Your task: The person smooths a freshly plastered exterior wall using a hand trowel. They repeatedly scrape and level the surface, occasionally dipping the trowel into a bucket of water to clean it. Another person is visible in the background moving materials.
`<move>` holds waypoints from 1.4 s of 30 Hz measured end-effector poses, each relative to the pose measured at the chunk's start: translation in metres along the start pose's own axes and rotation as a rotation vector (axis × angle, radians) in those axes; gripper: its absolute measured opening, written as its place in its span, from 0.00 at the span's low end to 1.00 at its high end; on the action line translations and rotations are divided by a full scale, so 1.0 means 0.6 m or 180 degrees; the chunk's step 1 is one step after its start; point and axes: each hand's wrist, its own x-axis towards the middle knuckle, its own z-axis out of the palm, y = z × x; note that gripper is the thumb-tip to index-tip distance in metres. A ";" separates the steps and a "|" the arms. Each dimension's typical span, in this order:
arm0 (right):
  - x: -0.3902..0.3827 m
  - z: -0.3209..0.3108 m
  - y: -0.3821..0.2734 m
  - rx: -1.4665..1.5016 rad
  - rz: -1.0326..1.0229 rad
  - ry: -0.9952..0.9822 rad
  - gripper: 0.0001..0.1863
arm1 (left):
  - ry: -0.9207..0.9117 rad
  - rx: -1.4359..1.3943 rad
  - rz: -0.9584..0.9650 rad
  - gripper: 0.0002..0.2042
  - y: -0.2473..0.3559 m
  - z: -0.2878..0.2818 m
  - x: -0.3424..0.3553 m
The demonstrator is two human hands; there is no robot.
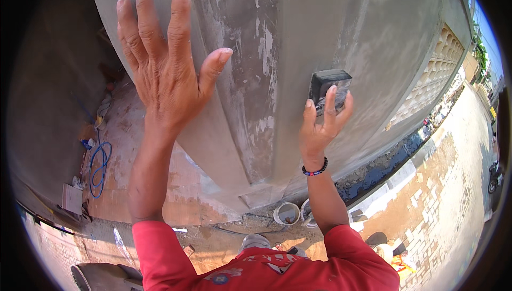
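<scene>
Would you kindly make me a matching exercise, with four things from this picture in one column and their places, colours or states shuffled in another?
Things:
1. Left hand
2. Right hand
3. Hose
4. Bucket

Places, colours or states:
A. Blue, in loops at the picture's left
B. Fingers on a black block
C. Pale and round, near the foot of the wall
D. Fingers apart, holding nothing

Right pairs: 1-D, 2-B, 3-A, 4-C

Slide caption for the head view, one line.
Right hand holds a dark rectangular block at a grey plastered wall; left hand spread open.
</scene>
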 end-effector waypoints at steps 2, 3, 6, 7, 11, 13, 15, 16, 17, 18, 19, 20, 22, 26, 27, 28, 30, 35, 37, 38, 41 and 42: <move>-0.005 -0.001 -0.001 -0.0090 -0.0301 -0.0113 0.32 | 0.0010 0.0005 -0.0013 0.38 0.006 -0.005 0.004; -0.005 0.000 0.000 -0.0132 -0.0452 -0.0175 0.32 | 0.0012 0.0010 -0.0025 0.38 0.007 -0.008 0.004; 0.109 0.018 -0.023 -0.0171 -0.0332 -0.0025 0.32 | 0.0138 -0.0071 -0.0023 0.38 0.006 -0.003 0.003; 0.121 0.020 -0.027 -0.0111 -0.0192 0.0025 0.32 | 0.0141 -0.0057 -0.0025 0.37 0.007 -0.005 0.004; 0.007 -0.023 0.019 -0.0285 -0.0819 -0.0268 0.30 | 0.0057 0.0614 0.0226 0.39 -0.009 0.003 -0.002; 0.017 -0.024 0.016 -0.0349 -0.0465 -0.0226 0.29 | 0.0027 0.0630 0.0253 0.39 -0.010 0.001 -0.005; 0.066 0.005 -0.009 -0.0514 -0.0209 0.0006 0.29 | 0.0128 -0.0005 0.0003 0.37 0.005 -0.006 0.003; 0.061 0.013 -0.015 -0.0379 -0.0139 0.0107 0.29 | 0.0119 -0.0037 0.0014 0.37 0.008 -0.003 0.004; 0.046 0.005 -0.009 -0.0349 -0.0295 -0.0021 0.29 | 0.0115 -0.0044 0.0009 0.37 0.008 -0.003 0.003; 0.015 -0.009 0.003 -0.0321 -0.0450 -0.0149 0.29 | 0.0113 -0.0053 0.0004 0.37 0.008 -0.003 0.003; 0.004 -0.015 0.000 -0.0282 -0.0591 -0.0268 0.29 | 0.0083 -0.0025 -0.0007 0.37 0.008 -0.004 0.003; 0.006 -0.020 0.005 -0.0269 -0.0666 -0.0279 0.30 | 0.0055 0.0000 -0.0019 0.37 0.009 -0.005 0.004; 0.041 -0.005 0.000 -0.0178 -0.0275 -0.0087 0.31 | 0.0033 0.0005 -0.0025 0.37 0.011 -0.004 0.004; 0.022 0.008 -0.016 -0.0128 -0.0466 -0.0133 0.32 | 0.0035 0.0079 -0.0038 0.38 0.005 -0.004 0.004; 0.011 -0.004 -0.005 -0.0133 -0.0636 -0.0278 0.32 | 0.0023 0.0097 -0.0042 0.38 0.006 -0.004 0.004; 0.010 -0.021 0.000 -0.0141 -0.0793 -0.0417 0.32 | -0.0021 0.0119 -0.0060 0.39 0.009 -0.005 0.005; 0.026 -0.028 0.015 -0.0118 -0.0738 -0.0465 0.32 | -0.0108 0.0164 -0.0094 0.39 0.013 -0.006 0.008; 0.241 0.051 -0.067 -0.0215 -0.0992 0.0063 0.33 | -0.0201 0.0176 -0.0074 0.40 0.009 -0.018 0.001; 0.248 0.050 -0.074 -0.0170 -0.1074 0.0027 0.33 | -0.0169 0.0130 -0.0068 0.40 0.009 -0.015 0.007; 0.197 0.036 -0.063 -0.0145 -0.1111 -0.0130 0.33 | -0.0178 0.0110 -0.0087 0.40 0.008 -0.015 0.003; 0.100 -0.002 -0.012 -0.0229 -0.1279 -0.0411 0.32 | -0.0213 0.0017 -0.0140 0.40 0.014 -0.015 0.001; 0.096 -0.009 -0.001 -0.0280 -0.1352 -0.0456 0.32 | -0.0210 -0.0014 -0.0148 0.39 0.017 -0.012 0.006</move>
